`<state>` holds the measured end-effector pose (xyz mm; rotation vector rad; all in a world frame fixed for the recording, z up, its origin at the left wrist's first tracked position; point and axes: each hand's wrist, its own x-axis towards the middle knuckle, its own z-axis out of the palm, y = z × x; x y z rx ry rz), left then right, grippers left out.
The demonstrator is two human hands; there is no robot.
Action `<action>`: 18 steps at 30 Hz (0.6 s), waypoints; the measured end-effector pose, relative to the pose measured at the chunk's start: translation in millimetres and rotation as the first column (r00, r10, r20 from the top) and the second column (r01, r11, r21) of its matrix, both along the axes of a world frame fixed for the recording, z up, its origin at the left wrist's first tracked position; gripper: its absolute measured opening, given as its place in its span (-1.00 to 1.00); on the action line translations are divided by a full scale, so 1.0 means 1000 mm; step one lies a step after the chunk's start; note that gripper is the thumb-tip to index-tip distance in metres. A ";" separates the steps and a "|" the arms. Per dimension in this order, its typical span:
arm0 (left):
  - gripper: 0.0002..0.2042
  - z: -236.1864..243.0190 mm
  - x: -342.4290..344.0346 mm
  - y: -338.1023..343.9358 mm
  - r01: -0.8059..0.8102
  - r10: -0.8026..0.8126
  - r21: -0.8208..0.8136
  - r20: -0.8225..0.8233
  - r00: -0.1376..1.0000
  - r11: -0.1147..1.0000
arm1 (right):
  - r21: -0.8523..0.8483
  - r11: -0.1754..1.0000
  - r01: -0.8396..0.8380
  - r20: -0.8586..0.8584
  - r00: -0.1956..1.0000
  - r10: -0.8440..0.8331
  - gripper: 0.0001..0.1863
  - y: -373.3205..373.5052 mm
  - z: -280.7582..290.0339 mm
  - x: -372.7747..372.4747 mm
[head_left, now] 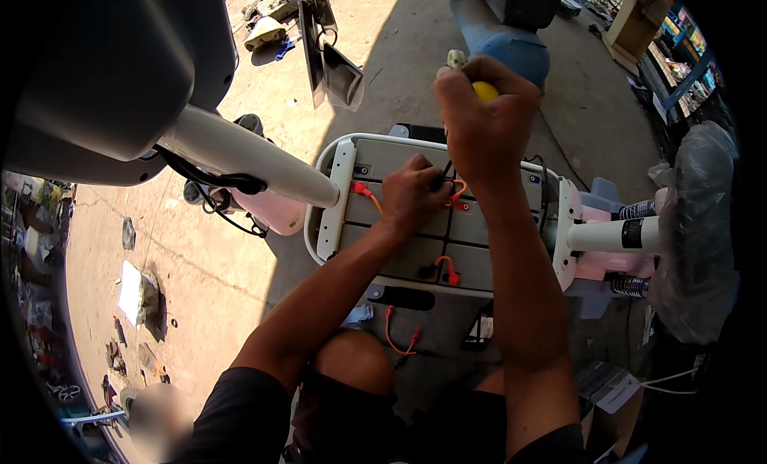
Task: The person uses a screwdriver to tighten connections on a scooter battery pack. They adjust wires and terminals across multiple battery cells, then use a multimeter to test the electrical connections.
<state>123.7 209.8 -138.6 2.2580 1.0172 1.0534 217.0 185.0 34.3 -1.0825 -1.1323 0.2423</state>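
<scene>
Several grey batteries (pixel 382 238) lie side by side inside the white frame (pixel 311 216) of an electric scooter. My right hand (pixel 494 120) is wrapped round the yellow handle of a screwdriver (pixel 484 91), held upright over the batteries, and its dark shaft runs down toward my left hand. My left hand (pixel 411 194) is closed low over a battery terminal beside an orange cable (pixel 459 192); what its fingertips pinch is hidden. Another orange cable with a red cap (pixel 359 187) is fixed to the left battery, and a third red-capped cable (pixel 452 277) sits on the near side.
The scooter's white steering column (pixel 240 152) slants in from the left. Plastic wrap covers the rear wheel (pixel 693 232) at right. A loose red cable (pixel 389 328) lies on the ground near my knee. A blue rounded object (pixel 503 52) stands beyond my right hand.
</scene>
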 end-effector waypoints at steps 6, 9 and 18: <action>-0.79 -0.002 0.000 0.001 0.000 0.000 0.000 -0.009 1.000 1.000 | 0.035 0.997 0.065 0.005 0.998 -0.065 -0.73 0.001 -0.004 0.000; -0.80 -0.003 0.002 0.001 -0.007 0.007 0.015 -0.005 1.000 1.000 | 0.011 0.999 0.050 -0.017 0.999 -0.050 -0.73 0.002 -0.003 0.000; -0.82 -0.004 0.001 0.001 0.001 -0.001 -0.010 0.022 1.000 1.000 | 0.038 0.999 0.018 -0.008 1.000 -0.018 -0.72 0.005 -0.009 0.005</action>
